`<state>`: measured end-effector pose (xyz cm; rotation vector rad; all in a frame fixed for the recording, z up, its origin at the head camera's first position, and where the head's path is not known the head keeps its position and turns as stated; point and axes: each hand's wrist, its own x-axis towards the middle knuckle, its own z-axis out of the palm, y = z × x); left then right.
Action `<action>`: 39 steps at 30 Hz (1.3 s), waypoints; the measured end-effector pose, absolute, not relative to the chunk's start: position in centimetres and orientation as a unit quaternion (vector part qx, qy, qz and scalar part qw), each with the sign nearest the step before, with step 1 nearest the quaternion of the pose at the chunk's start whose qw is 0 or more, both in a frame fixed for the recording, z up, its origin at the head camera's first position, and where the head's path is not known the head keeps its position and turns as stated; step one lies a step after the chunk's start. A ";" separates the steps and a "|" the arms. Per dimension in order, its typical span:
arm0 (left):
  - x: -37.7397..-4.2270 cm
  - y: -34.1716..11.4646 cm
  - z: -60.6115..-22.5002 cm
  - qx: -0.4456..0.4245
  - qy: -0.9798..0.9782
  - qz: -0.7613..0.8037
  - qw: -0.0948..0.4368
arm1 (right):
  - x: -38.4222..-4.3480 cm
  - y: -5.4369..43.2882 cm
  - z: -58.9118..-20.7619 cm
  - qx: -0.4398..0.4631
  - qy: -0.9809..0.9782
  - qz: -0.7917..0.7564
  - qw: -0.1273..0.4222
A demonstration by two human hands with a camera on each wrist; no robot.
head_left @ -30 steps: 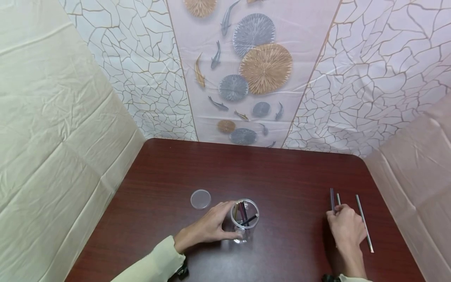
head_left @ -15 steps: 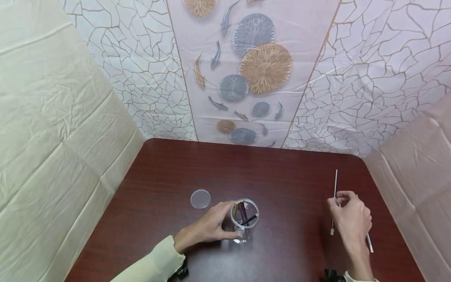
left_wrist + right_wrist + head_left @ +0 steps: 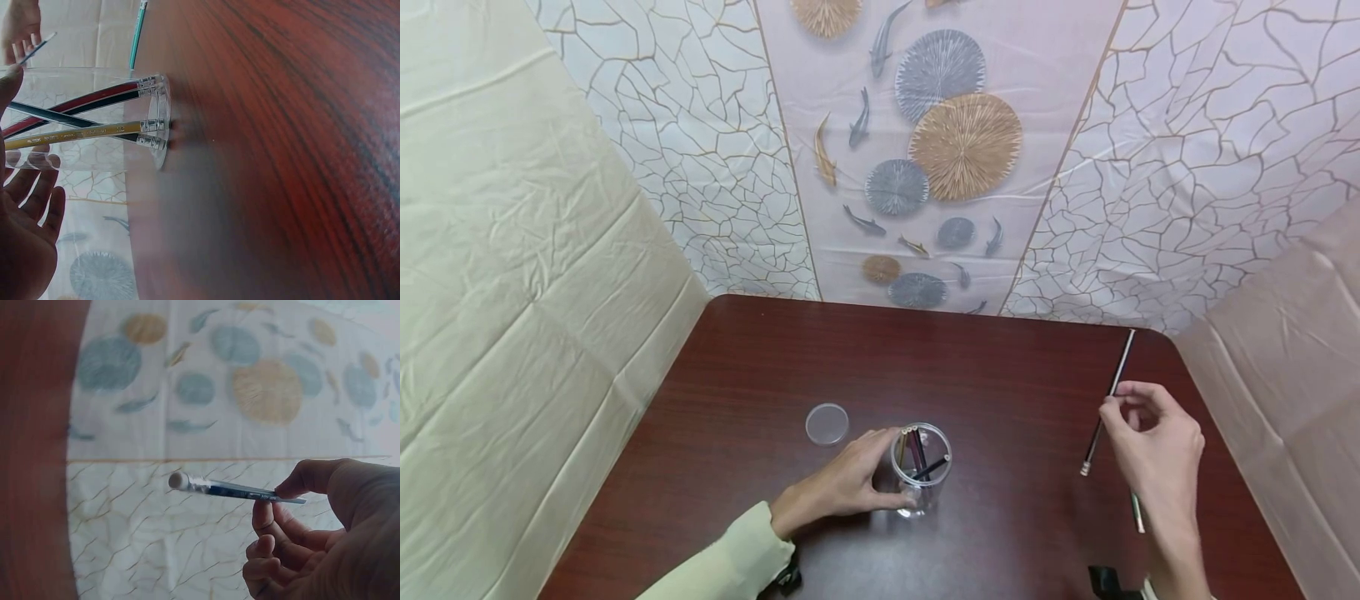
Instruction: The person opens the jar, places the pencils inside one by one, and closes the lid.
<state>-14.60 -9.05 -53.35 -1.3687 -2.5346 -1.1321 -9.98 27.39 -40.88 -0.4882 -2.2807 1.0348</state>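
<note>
**Pencil lifted off the surface, jar held steady**

A second ago the right hand lay flat on the pencils near the right edge of the surface. Now it is raised, and one pencil is in the air with it. So the pick-up looks done, and I judge the pencil is free to be carried toward the jar; the left hand has not moved in this time.

The right fingers are curled. Thumb and forefinger pinch the pencil near its middle, and the other fingers are folded under it and touch nothing. The pencil is tilted, with its eraser end low and toward the jar and its other end pointing to the far right corner. Another pencil lies on the surface below the hand, near the right edge.

The left hand has its fingers only slightly bent, resting around the left side of the jar. The jar is clear, stands upright near the middle of the front edge, and holds several pencils that lean against its rim. The round lid lies flat just behind and left of the jar, apart from it.
</note>
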 end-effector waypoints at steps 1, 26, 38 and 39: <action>-14.6 -9.1 -53.3 -0.442 -0.819 -0.366 0.023 | -9.8 27.1 -40.5 -0.181 -0.852 0.398 0.289; -14.7 -9.0 -53.3 -0.443 -0.817 -0.368 0.022 | -7.1 21.2 -35.9 -0.048 -0.726 0.640 0.247; -14.6 -9.1 -53.3 -0.445 -0.815 -0.371 0.021 | -7.4 17.6 -37.9 0.015 -0.771 0.609 0.185; -14.7 -9.1 -53.3 -0.447 -0.814 -0.370 0.023 | -7.5 17.4 -38.1 0.022 -0.771 0.610 0.181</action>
